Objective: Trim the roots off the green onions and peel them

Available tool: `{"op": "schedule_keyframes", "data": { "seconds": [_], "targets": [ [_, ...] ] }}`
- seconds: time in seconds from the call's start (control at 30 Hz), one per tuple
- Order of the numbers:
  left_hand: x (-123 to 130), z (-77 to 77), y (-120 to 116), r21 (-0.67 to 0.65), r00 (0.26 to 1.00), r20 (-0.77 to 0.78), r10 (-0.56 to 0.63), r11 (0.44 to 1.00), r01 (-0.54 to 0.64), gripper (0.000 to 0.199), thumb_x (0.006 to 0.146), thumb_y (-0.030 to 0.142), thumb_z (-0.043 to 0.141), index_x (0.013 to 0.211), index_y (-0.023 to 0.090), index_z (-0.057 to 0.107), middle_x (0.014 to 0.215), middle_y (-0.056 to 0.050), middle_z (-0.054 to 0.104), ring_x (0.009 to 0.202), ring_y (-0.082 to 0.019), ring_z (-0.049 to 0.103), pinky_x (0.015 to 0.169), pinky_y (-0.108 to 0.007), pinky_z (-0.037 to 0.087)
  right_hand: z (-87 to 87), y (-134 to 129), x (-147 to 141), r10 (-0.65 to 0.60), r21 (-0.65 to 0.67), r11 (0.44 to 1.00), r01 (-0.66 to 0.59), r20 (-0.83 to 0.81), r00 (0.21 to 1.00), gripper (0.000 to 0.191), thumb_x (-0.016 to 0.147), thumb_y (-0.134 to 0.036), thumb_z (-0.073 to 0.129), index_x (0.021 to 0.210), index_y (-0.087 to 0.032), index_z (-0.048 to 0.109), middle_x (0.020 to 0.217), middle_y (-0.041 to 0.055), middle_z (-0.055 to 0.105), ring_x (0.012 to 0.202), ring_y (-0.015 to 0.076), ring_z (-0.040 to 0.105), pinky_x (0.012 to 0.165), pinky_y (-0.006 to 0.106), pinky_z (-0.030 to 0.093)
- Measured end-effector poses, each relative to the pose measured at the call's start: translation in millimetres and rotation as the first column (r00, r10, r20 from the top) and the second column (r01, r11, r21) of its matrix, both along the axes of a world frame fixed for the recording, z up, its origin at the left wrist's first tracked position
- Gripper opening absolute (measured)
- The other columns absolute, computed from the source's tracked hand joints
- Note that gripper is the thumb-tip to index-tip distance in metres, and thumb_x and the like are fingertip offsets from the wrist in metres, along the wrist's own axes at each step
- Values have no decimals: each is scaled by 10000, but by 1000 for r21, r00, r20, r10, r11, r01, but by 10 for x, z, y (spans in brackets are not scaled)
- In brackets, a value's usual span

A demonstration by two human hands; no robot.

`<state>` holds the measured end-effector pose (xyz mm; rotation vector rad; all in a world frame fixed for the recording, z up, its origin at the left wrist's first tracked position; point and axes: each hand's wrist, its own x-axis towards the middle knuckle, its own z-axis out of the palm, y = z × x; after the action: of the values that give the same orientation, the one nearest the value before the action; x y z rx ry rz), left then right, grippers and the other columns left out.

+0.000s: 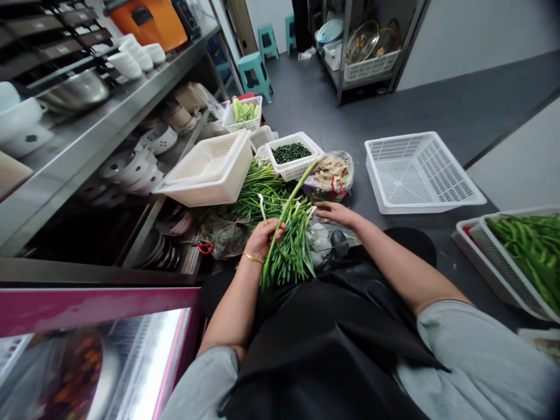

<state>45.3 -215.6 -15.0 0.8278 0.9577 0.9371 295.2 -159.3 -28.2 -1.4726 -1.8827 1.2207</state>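
Note:
My left hand, with a gold bangle at the wrist, is closed around a long green onion stalk. The stalk slants up and to the right. Another stalk with a white root end rises from the same hand. Under and beside it lies a heap of green onions, some white ends pointing up. At the heap's right edge my right hand reaches in with fingers stretched out, close to a white root end. Whether the fingertips touch it I cannot tell.
A white crate, a basket of dark green chillies and a bag of pale roots stand ahead. To the right are a white basket and a crate of green peppers. Red-handled scissors lie left, beside steel shelving.

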Motion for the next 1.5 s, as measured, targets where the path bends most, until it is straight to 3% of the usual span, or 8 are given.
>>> {"op": "schedule_keyframes", "data": {
  "seconds": [0.13, 0.3, 0.53, 0.73, 0.9, 1.07, 1.2, 1.5],
  "targets": [
    [215, -32, 1, 26, 986, -165, -37, 999, 42, 408, 624, 472, 783, 764, 113, 650, 520, 3, 563, 391, -31, 302, 418, -207, 179, 136, -98, -508, 91, 10, 995, -101, -542, 835, 341, 746, -417, 710, 898, -114, 675, 721, 30, 677, 570, 94, 589, 523, 194, 476],
    [315, -103, -90, 303, 881, -444, 161, 953, -21, 264, 614, 342, 809, 692, 148, 649, 574, -7, 627, 510, -97, 484, 528, -236, 327, 177, -112, -528, 35, -120, 988, -93, -415, 909, 359, 668, -454, 762, 676, -116, 642, 506, -10, 582, 404, 91, 517, 394, 197, 424],
    [256, 65, -170, 204, 907, -419, -42, 969, 139, 297, 696, 422, 750, 688, 128, 707, 556, -37, 633, 485, -94, 437, 508, -245, 279, 153, -197, -279, 172, -169, 939, -299, -524, 834, 303, 697, -412, 746, 727, -120, 670, 628, 27, 665, 441, 87, 558, 426, 199, 479],
    [64, 80, -210, 40, 955, -217, -201, 976, 214, 313, 654, 420, 783, 690, 117, 713, 507, -36, 595, 490, -101, 482, 532, -237, 331, 297, 71, 372, -271, -187, 962, 201, -764, 586, 230, 736, -354, 713, 754, -140, 630, 541, -21, 585, 384, 62, 463, 373, 194, 448],
    [-234, -41, -284, -23, 907, -298, -298, 952, 306, 288, 680, 393, 776, 649, 116, 706, 509, -49, 605, 501, -109, 504, 545, -237, 359, 440, 411, 1202, -514, -256, 753, 606, -804, 300, 135, 899, -247, 546, 806, -154, 578, 614, -42, 593, 471, 10, 492, 500, 114, 446],
    [-346, -107, -332, -73, 909, -301, -289, 957, 280, 304, 683, 405, 770, 721, 107, 725, 501, -40, 591, 460, -104, 472, 488, -234, 317, 233, 375, 1220, -543, -268, 832, 485, -571, 616, 150, 831, -169, 648, 925, -60, 609, 733, 46, 667, 545, 27, 580, 572, 135, 453],
    [-253, -94, -352, -86, 876, -363, -317, 948, 307, 327, 657, 427, 773, 668, 109, 694, 503, -39, 599, 482, -103, 487, 507, -230, 334, 89, 84, 446, -198, -224, 968, 115, -397, 896, 499, 777, -367, 730, 1182, -140, 545, 951, 70, 688, 621, 115, 642, 525, 199, 490],
    [36, -100, -378, -33, 785, -511, -351, 920, 390, 439, 777, 573, 619, 747, 135, 605, 442, 58, 431, 415, -62, 333, 457, -211, 209, 81, 176, -65, -293, 276, 942, 189, 406, 866, 562, 986, -528, 336, 884, -98, 683, 953, 198, 692, 934, 259, 643, 772, 292, 421]
  ]
}}
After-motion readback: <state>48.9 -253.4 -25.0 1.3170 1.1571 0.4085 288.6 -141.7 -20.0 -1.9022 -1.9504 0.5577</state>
